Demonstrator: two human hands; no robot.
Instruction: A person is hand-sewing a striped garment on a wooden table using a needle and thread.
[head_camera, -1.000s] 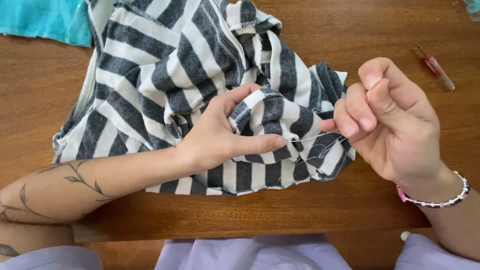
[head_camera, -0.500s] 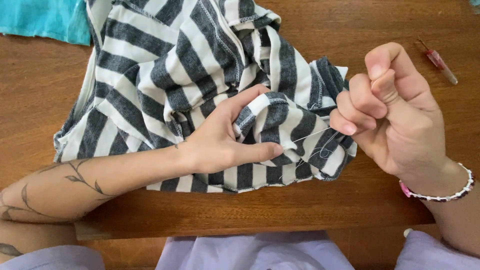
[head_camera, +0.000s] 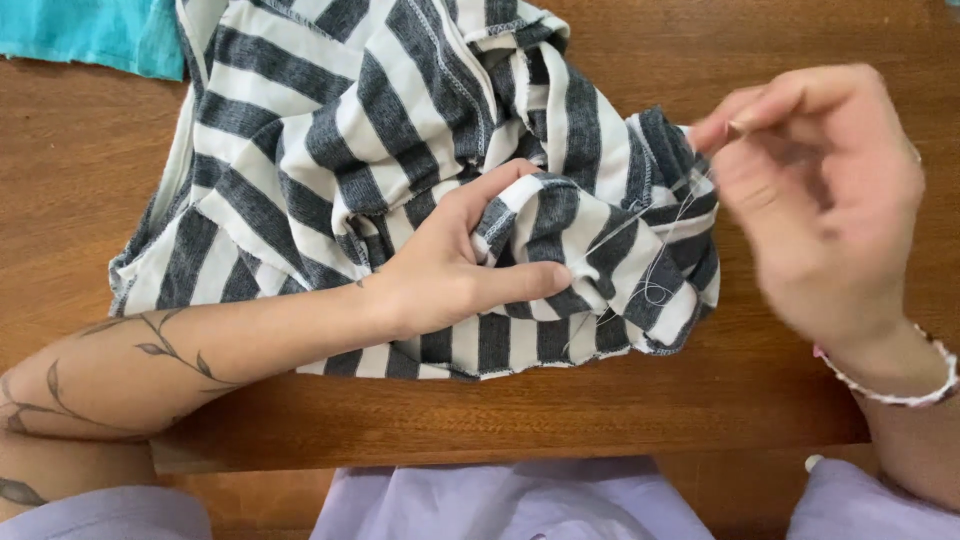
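Now the right hand (head_camera: 815, 200) sits higher and farther out from the cloth than half a second ago, when it was bunched in a loose fist just beside the fabric's edge. It is blurred with motion, thumb and forefinger pinched together at the top; a needle between them cannot be made out. A fine pale thread (head_camera: 640, 235) runs slack from below that pinch down into the fold, with a small loop lying on the cloth. That reads as a stitch being drawn through, so the sewing looks to be mid-seam rather than finished.

Under both hands lies the striped garment (head_camera: 330, 130), a soft knit in broad grey and white bands, crumpled in a heap on the wooden table (head_camera: 80, 200) and spreading up and away from the grip. The left hand (head_camera: 450, 270) has not shifted: it lies flat on the heap, thumb and fingers closed on a raised fold (head_camera: 545, 215) of the cloth, holding it steady just beside where the thread enters. A stitched hem edge runs along the near side of the garment, below the left hand's hold. Beyond the heap, far from either hand, a corner of teal cloth (head_camera: 90, 30) lies on the table.
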